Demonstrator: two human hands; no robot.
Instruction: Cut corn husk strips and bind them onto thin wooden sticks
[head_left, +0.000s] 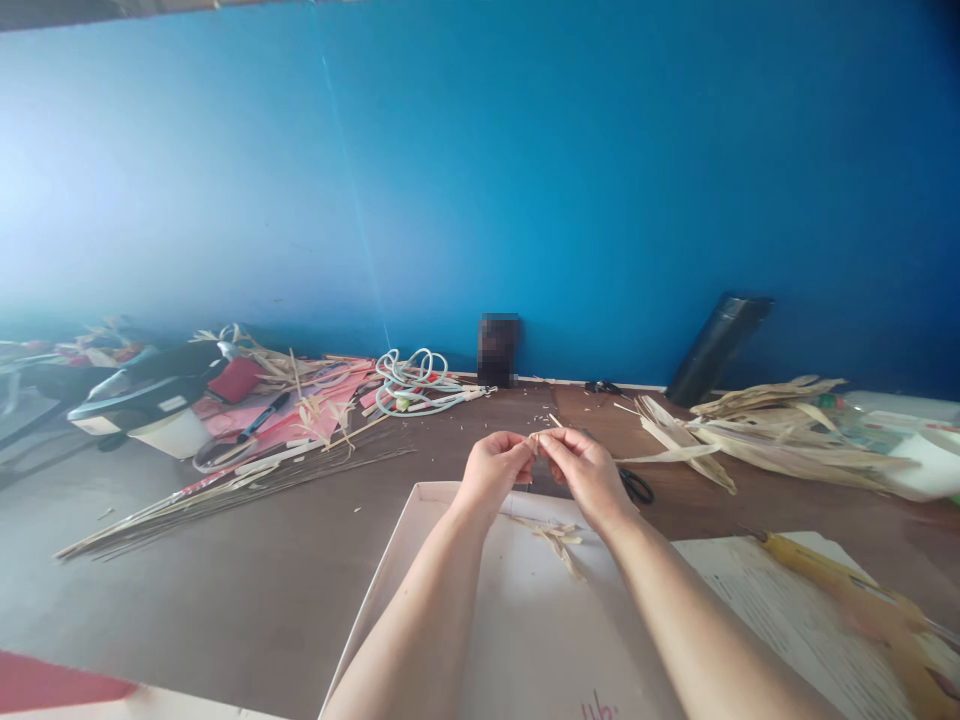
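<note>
My left hand (pixel 493 467) and my right hand (pixel 585 470) meet fingertip to fingertip above the far edge of a white box lid (pixel 420 560). Both pinch a small pale strip of dried husk (pixel 537 438) between thumbs and fingers. Under my wrists, a few torn husk shreds (pixel 559 537) lie on the lid. Black scissors (pixel 637 487) rest on the brown table just right of my right hand.
A pile of dried husks (pixel 750 430) lies at the right. Thin sticks (pixel 225 490), a coiled pale cord (pixel 416 385), a marker (pixel 262 415), pink paper and an iron (pixel 142 400) sit at the left. A dark cylinder (pixel 716 345) leans on the blue wall. Printed paper (pixel 787 620) lies near right.
</note>
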